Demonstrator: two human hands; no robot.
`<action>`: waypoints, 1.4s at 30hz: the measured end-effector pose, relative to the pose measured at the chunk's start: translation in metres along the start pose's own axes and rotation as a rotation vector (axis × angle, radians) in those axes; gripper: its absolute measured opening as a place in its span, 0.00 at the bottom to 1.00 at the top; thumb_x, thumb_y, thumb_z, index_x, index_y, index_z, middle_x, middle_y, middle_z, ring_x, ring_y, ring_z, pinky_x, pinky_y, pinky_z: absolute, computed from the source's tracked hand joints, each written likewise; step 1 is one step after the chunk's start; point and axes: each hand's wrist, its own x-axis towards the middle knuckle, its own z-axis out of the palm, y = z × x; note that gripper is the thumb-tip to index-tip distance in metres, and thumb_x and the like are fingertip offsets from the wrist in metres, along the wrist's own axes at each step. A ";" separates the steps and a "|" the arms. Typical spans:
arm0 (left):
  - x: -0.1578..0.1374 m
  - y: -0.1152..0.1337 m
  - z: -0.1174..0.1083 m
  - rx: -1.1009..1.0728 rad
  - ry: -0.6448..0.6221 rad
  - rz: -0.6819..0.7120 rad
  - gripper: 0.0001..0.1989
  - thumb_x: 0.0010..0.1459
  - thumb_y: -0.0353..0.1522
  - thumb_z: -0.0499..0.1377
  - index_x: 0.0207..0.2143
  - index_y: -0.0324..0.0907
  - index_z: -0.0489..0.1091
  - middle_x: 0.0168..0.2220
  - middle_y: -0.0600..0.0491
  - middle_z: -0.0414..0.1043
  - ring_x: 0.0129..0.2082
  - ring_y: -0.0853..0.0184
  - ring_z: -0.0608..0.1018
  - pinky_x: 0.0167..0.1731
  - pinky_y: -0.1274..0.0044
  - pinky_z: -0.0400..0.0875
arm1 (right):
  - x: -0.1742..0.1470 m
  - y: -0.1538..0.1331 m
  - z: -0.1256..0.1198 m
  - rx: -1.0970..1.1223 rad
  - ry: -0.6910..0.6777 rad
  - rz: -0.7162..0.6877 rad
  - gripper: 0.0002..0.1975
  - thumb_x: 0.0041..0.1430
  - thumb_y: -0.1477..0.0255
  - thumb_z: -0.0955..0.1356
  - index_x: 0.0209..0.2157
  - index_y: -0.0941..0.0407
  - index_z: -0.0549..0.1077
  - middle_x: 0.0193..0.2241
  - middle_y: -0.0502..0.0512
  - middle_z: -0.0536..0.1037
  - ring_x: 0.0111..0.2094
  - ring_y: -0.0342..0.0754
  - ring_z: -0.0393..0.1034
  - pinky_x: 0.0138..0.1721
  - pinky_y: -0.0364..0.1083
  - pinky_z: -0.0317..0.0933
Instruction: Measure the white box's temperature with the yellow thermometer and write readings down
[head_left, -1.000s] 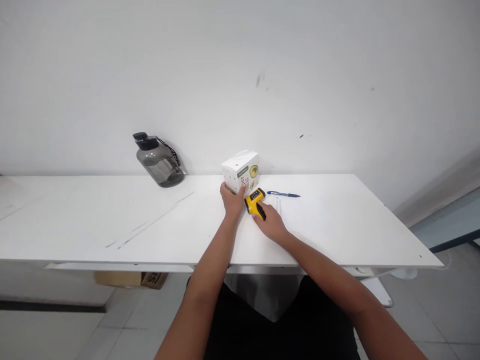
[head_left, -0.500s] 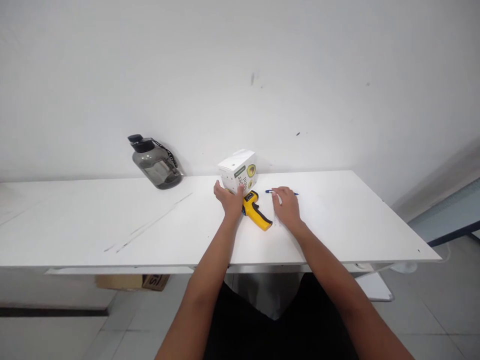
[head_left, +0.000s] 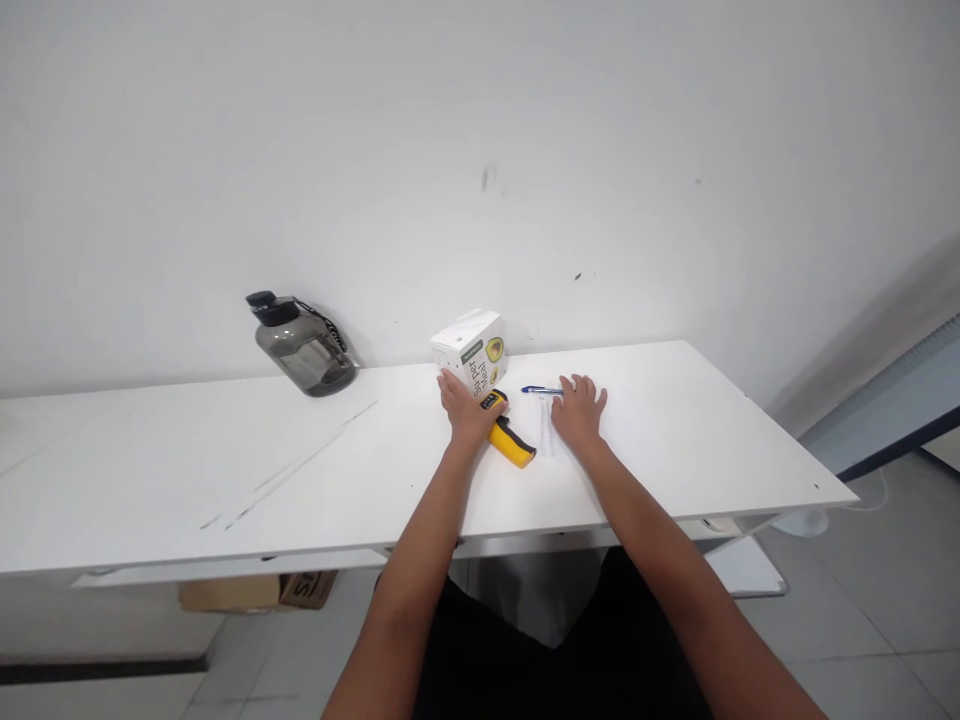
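Note:
My left hand (head_left: 466,412) is closed around the head of a yellow and black infrared thermometer (head_left: 513,446), its thumb across the top near the display. The thermometer's grip points toward the front right. Right behind these fingers stands a white box (head_left: 466,348) with avocado pictures; whether the fingertips touch it I cannot tell. My right hand (head_left: 579,410) rests with fingers spread on a white paper with printed lines (head_left: 547,430). A blue pen (head_left: 538,390) lies along the paper's top, its right end hidden under those fingers.
A grey translucent bottle (head_left: 306,350) with a black cap stands toward the left, near the wall. The white table (head_left: 300,490) runs along that wall and ends at the right. Beneath it, a cardboard box (head_left: 232,593) sits on the floor.
My left hand has shifted from the white box onto the thermometer, its thumb now across it. My right hand's fingers have spread and lie over the pen's right end. The view has tilted slightly.

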 end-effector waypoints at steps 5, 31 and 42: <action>0.003 -0.005 -0.001 -0.036 0.028 0.058 0.66 0.39 0.40 0.70 0.68 0.37 0.28 0.70 0.32 0.31 0.71 0.46 0.37 0.68 0.57 0.36 | 0.000 0.003 0.003 0.004 -0.039 0.007 0.17 0.63 0.72 0.60 0.49 0.59 0.73 0.65 0.68 0.59 0.68 0.65 0.43 0.63 0.71 0.36; -0.114 0.060 0.042 0.425 -0.357 0.563 0.23 0.60 0.28 0.51 0.58 0.32 0.61 0.47 0.36 0.72 0.49 0.53 0.76 0.48 0.64 0.69 | 0.010 0.006 -0.015 -0.005 -0.198 -0.134 0.17 0.66 0.69 0.60 0.34 0.57 0.79 0.45 0.63 0.78 0.46 0.54 0.71 0.54 0.55 0.55; -0.116 0.062 0.041 0.467 -0.443 0.483 0.21 0.61 0.25 0.48 0.56 0.31 0.60 0.45 0.37 0.75 0.46 0.55 0.79 0.42 0.68 0.73 | 0.013 0.021 -0.022 0.106 -0.428 -0.187 0.16 0.57 0.61 0.70 0.45 0.52 0.80 0.60 0.60 0.70 0.58 0.55 0.65 0.54 0.49 0.58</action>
